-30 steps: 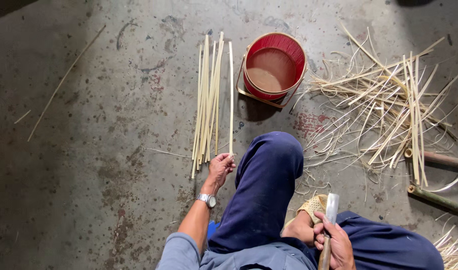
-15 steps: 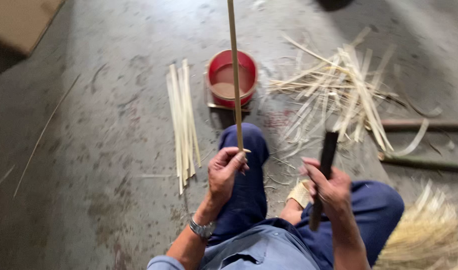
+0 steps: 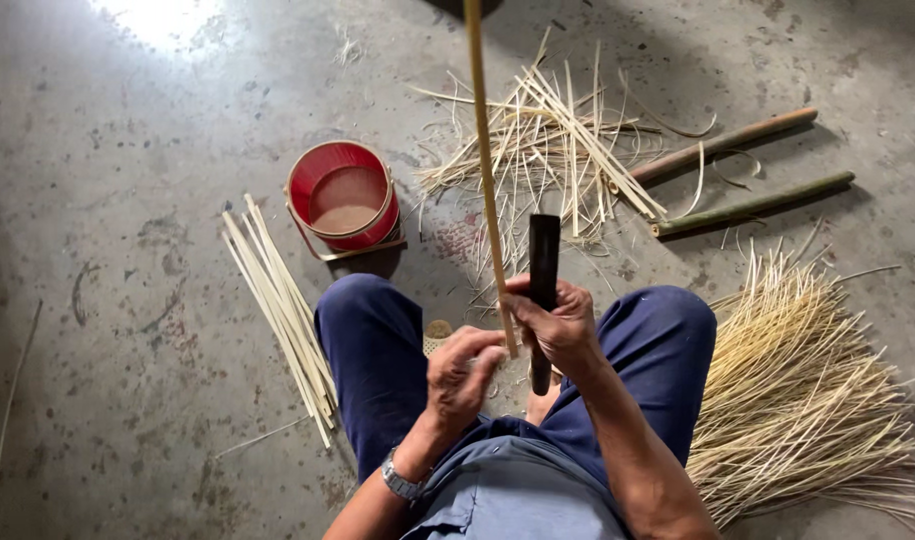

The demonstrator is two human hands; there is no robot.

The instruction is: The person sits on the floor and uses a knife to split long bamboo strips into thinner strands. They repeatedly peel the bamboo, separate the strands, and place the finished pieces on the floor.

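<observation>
I sit on a concrete floor with my knees apart in blue trousers. My left hand (image 3: 461,375) pinches the lower end of a long thin bamboo strip (image 3: 486,170) that rises straight up out of view. My right hand (image 3: 558,322) grips a dark flat knife (image 3: 544,262), its blade upright beside the strip. Both hands meet between my knees, almost touching. A wristwatch (image 3: 401,482) is on my left wrist.
A red bucket (image 3: 343,205) stands ahead on the left. A bundle of cut strips (image 3: 278,310) lies left of my knee. Loose shavings (image 3: 558,150) spread ahead, two bamboo poles (image 3: 738,175) beyond them, and a fan of thin splints (image 3: 808,400) at my right.
My left hand lifted a strip from the floor bundle and stood it upright. My right hand brought the knife from my side up against the strip. The view swung right.
</observation>
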